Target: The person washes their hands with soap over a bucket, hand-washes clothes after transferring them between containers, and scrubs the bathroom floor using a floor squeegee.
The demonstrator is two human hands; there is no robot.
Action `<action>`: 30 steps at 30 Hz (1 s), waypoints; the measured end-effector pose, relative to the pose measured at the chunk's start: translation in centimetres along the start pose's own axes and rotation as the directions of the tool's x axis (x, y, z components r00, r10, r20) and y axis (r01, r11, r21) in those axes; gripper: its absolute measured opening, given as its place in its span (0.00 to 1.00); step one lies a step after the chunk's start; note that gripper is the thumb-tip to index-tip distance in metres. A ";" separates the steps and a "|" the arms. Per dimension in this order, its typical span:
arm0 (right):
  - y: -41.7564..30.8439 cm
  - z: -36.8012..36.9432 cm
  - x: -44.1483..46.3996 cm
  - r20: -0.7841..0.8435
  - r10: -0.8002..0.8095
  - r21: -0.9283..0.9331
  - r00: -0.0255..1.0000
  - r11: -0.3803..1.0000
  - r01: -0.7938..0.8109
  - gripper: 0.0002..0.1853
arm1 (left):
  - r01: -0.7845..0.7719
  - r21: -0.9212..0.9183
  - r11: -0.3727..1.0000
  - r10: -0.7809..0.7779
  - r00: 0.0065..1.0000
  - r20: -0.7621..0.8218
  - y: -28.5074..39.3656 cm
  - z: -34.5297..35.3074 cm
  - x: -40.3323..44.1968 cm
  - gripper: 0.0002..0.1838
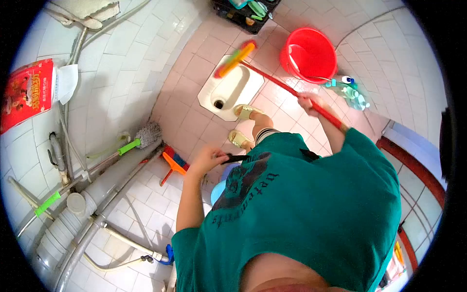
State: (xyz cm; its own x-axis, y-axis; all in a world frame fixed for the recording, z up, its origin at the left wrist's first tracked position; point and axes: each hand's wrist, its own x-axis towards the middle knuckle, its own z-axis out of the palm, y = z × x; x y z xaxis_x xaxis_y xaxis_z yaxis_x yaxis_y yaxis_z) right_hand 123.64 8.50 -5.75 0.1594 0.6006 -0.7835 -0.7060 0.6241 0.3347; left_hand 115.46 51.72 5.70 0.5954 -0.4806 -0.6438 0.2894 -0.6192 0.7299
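Observation:
My right hand [310,104] is wrapped round the red handle of a broom [272,79]. The broom's yellow head, with red and green at its edges, is blurred and lies over the upper left end of a white squat toilet [210,95]. At my waist, my left hand [213,158] pinches a narrow black strap-like piece [236,158] that runs against my green shirt. What that piece belongs to is hidden. My feet in pale slippers [238,138] stand beside the toilet's lower edge.
A red bucket [316,51] and plastic bottles [352,93] stand along the right wall. A black crate [243,18] sits at the far end. Pipes [92,214], a green-handled brush [148,135] and an orange-headed tool [173,163] are on the left.

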 end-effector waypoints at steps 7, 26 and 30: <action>7.3 -0.3 -4.8 -0.039 -0.103 -0.317 0.994 0.944 0.086 0.08 | 0.152 -0.434 0.888 -0.176 0.984 -0.015 -1.4 3.8 -10.0 0.06; 10.6 -6.3 -0.7 -0.033 -0.072 -0.153 0.997 0.986 0.066 0.11 | 0.335 -0.364 0.869 -0.365 0.931 -0.015 1.0 6.8 -16.7 0.12; 9.4 -3.1 -0.3 -0.073 -0.165 -0.424 0.983 0.898 0.120 0.05 | 0.342 -0.362 0.867 -0.396 0.914 -0.084 3.6 6.3 -16.4 0.12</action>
State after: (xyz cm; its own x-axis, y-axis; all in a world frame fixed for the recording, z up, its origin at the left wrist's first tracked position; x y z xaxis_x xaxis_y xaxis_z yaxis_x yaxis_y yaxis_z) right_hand 114.80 12.60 -4.01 0.2231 0.4508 -0.8643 -0.9072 0.4204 -0.0149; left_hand 102.04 53.43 17.42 0.4929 -0.1422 -0.8584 0.7262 -0.4763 0.4958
